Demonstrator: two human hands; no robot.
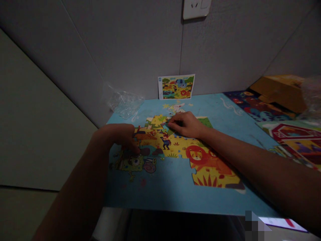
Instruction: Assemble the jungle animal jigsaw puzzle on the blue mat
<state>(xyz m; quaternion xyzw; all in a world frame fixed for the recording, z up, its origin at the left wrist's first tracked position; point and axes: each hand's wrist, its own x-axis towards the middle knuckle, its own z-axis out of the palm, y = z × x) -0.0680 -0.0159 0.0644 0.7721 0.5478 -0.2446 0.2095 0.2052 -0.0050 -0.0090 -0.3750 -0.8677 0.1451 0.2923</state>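
A partly joined jigsaw puzzle (173,147) with safari animals lies on a blue cartoon-printed table. My right hand (187,123) is over its upper middle, thumb and fingers pinched together on a puzzle piece (165,126) among the joined ones; the fingers hide much of that piece. My left hand (125,136) rests at the puzzle's left edge, its fingers reaching down onto the joined pieces and partly in shadow. A lion section (205,164) extends at the lower right, under my right forearm. Behind the puzzle, a picture card (177,87) leans upright against the wall, showing a similar scene.
A crumpled clear plastic bag (125,102) lies at the table's back left. To the right are a dark printed sheet (247,105), a brown cardboard box (281,90) and a picture board with a red barn (296,137). A wall socket (197,8) is above.
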